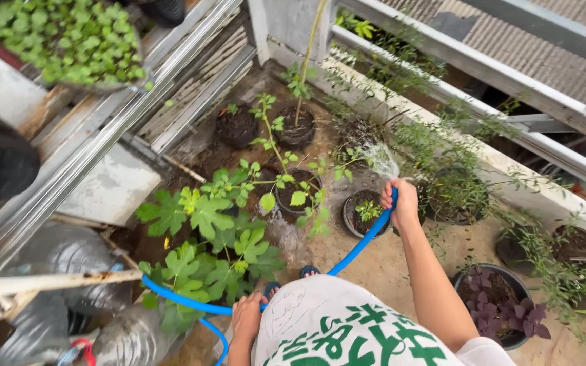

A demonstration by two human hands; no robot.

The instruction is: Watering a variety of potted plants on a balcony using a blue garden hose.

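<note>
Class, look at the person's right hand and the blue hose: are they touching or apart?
Touching. The head view shows the right hand closed around the end of the blue hose, with water spraying out past the fingers toward the potted plants.

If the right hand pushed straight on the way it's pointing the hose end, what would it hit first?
Probably the thin leafy stems just beyond the right hand, where the water spray lands, with the dark pot under them. Depth is unclear from above.

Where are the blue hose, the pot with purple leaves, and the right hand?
blue hose (357, 249), head view, on the middle of the stretch running down from the right hand.
pot with purple leaves (503, 279), head view, on its dark rim.
right hand (401, 201), head view, on the back of the hand.
</note>
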